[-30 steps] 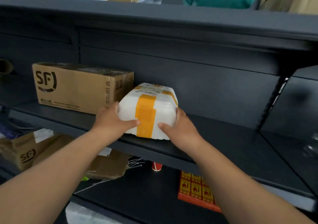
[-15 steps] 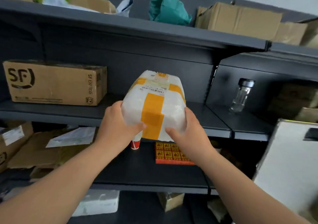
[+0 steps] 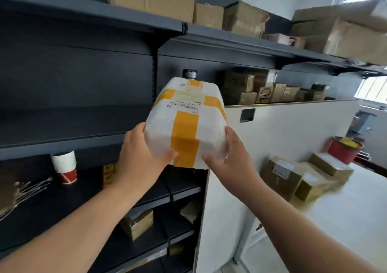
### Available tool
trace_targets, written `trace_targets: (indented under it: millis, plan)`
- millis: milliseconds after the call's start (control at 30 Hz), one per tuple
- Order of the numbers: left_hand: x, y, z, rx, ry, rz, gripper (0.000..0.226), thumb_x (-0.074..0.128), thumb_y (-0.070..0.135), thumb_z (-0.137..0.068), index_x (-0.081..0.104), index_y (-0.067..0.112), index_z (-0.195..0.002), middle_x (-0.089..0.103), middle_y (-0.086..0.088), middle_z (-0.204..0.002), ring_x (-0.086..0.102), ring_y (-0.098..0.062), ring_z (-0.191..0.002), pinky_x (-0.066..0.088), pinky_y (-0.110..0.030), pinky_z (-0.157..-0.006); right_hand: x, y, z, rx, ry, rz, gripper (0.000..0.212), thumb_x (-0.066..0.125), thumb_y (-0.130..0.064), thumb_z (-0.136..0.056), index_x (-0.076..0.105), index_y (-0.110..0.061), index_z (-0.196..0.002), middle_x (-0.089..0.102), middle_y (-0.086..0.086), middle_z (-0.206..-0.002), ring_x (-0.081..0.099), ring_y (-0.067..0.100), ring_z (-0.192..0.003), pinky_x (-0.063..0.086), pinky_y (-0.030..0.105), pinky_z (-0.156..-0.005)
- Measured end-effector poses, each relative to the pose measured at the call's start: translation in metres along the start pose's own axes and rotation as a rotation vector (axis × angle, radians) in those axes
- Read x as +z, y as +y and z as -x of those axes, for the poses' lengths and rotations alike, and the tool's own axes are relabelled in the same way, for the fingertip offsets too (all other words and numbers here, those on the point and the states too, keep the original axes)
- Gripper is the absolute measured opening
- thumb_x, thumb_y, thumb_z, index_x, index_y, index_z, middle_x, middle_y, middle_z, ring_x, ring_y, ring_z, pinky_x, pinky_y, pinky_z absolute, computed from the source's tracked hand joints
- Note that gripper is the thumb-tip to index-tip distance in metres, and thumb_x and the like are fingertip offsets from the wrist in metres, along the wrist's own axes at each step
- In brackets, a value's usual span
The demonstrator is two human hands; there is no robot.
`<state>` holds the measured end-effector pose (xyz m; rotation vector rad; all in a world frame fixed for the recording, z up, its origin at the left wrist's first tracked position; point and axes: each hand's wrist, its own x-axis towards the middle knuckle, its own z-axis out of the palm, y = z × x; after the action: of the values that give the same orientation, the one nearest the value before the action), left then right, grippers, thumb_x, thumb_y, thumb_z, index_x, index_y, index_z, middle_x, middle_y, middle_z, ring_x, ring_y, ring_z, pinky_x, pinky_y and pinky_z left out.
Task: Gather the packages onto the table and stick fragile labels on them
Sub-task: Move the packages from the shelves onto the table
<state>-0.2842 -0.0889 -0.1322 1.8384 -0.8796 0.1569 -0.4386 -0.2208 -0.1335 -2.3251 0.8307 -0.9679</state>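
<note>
We hold the white package (image 3: 185, 126), crossed with yellow tape, in the air in front of the dark shelves (image 3: 83, 126). Our left hand (image 3: 140, 157) grips its left side; our right hand (image 3: 232, 163) grips its right side. Brown boxes (image 3: 301, 176) lie on the white table (image 3: 356, 209) to the right.

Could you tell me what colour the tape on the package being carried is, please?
Orange-yellow, crossing the white package; it shows best in the head view.
</note>
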Motion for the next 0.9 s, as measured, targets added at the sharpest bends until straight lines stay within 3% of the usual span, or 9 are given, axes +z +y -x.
trace_targets:
  millis: [267,467,567,700,900]
  plan:
    - [0.159,0.078,-0.001,0.091,-0.163,0.105,0.086,0.080,0.052,-0.060,0.040,0.027,-0.132,0.046,0.006,-0.123,0.050,-0.015,-0.110,0.051,-0.039,-0.088,-0.101,0.132,-0.009,0.169,0.115,0.045,0.088,0.064,-0.051,-0.079,0.017,-0.027,-0.149,0.037,-0.004,-0.148,0.040,0.016,-0.132,0.043,0.045,-0.104]
    - [0.285,0.132,0.004,0.122,-0.287,0.120,0.081,0.080,0.047,-0.065,0.038,0.027,-0.131,0.043,0.006,-0.118,0.048,-0.016,-0.105,0.051,-0.035,-0.081,-0.169,0.241,-0.015,0.308,0.152,0.081,0.091,0.065,-0.056,-0.074,0.019,-0.029,-0.147,0.041,-0.004,-0.144,0.044,0.018,-0.129,0.045,0.047,-0.101]
    - [0.333,0.146,0.005,0.112,-0.382,0.119,0.080,0.079,0.051,-0.064,0.040,0.027,-0.129,0.045,0.002,-0.122,0.050,-0.019,-0.106,0.055,-0.040,-0.084,-0.190,0.283,-0.017,0.377,0.159,0.069,0.095,0.064,-0.067,-0.064,0.022,-0.036,-0.144,0.046,-0.007,-0.140,0.050,0.018,-0.125,0.051,0.047,-0.093]
    - [0.391,0.168,-0.003,0.129,-0.490,0.097,0.081,0.081,0.047,-0.064,0.041,0.023,-0.130,0.045,0.001,-0.119,0.049,-0.018,-0.105,0.050,-0.036,-0.086,-0.210,0.337,-0.022,0.456,0.177,0.037,0.101,0.062,-0.073,-0.058,0.022,-0.037,-0.144,0.047,-0.007,-0.139,0.051,0.019,-0.124,0.053,0.049,-0.091]
    - [0.482,0.172,-0.039,0.182,-0.650,0.087,0.081,0.080,0.054,-0.061,0.042,0.025,-0.127,0.048,0.002,-0.116,0.054,-0.020,-0.104,0.055,-0.042,-0.083,-0.219,0.390,-0.050,0.552,0.231,0.022,0.091,0.065,-0.066,-0.061,0.033,-0.032,-0.140,0.053,-0.008,-0.130,0.056,0.017,-0.115,0.056,0.045,-0.087]
